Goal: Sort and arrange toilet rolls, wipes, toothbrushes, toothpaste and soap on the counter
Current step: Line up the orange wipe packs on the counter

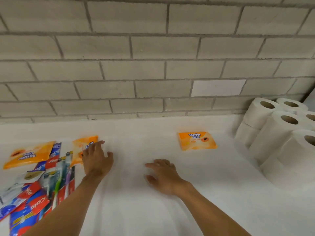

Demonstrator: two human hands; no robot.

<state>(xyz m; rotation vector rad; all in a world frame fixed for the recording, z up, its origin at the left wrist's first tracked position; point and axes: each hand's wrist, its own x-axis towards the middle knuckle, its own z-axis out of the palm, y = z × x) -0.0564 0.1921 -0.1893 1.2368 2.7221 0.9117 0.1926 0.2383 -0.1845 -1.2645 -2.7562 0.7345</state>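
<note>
Looked down on a white desk (153, 210), its surface matt and faintly rippled, set against a wall (153, 57) of pale grey brick with darker joints. Noted one whiter brick (218, 87) low on that wall, beyond the right fingers and to their right.

Had the left hand (97, 159) stretched forward, fingers (95, 147) straight and slightly spread, thumb apart, over the right edge of an orange wipes pack (80, 150). Could not tell through the blur whether touching it or just above it.

Held nothing in the right hand (163, 174): fingers (158, 163) loosely curled and a little spread, low over bare desk, well apart from every item.

Saw, left of the left fingers, a second wipes pack (29, 155) and, nearer the body, a loose heap of toothbrush and toothpaste packs (42, 184) in red, blue and white, overlapping at all angles.

Saw, beyond and right of the right fingers, a lone wipes pack (197, 140) lying flat, label up. Found, farther right still, white toilet rolls (279, 133) stacked upright in tiers at the desk's end by the wall, cardboard cores facing up.
</note>
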